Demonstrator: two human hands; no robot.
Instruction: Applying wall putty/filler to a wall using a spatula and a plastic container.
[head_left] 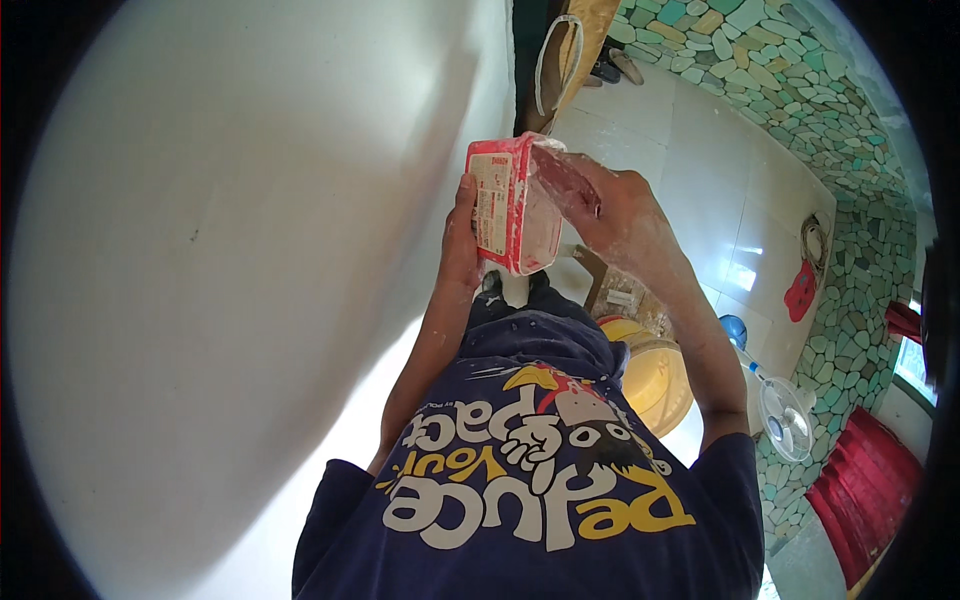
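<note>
Two bare hands are at work on one red tub, which is held up before the person's chest and tipped on its side, its open mouth turned to the right. The left grip clasps the tub from the left, fingers along its outer wall. The right grip is at the mouth, fingers reaching inside; with the fingertips hidden behind the rim, I can't tell whether they pinch anything. One printed label covers the tub's side, and pale smears mark the rim and the right hand.

Below the tub is one navy T-shirt with a cartoon print. Right of it stands at least one yellow bucket, near one brown board on the floor. Farther right are one blue round object, one pale round fan, one red cloth beside one coil of cable, and one red curtain. One plain white wall fills the left; one green stone-patterned wall curves along the right.
</note>
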